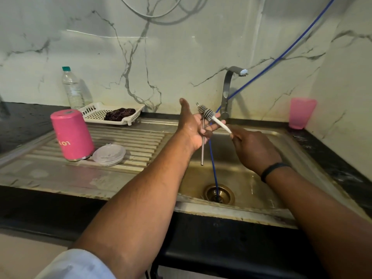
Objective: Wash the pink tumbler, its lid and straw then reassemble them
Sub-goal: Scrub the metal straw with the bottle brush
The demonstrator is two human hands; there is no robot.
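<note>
Head cam, looking down at a steel sink (pixel 285 200) set in a black counter (pixel 24 125). The left hand (pixel 194 127) is over the basin, thumb sticking up, its lower fingers curled around a metal straw (pixel 203 152) that hangs straight down. The right hand (pixel 254 147) pinches the white handle of a small bristle brush (pixel 208 113), whose head sits up by the top of the straw. The pink tumbler (pixel 72 134) stands upside down on the ribbed drainboard (pixel 141 143), with its clear lid (pixel 109 155) lying flat just beside it. Behind sit a white tray (pixel 94 112) holding a dark cloth (pixel 120 114), a plastic water bottle (pixel 72 88), the tap (pixel 228 87), and a pink cup (pixel 301 113) off right.
</note>
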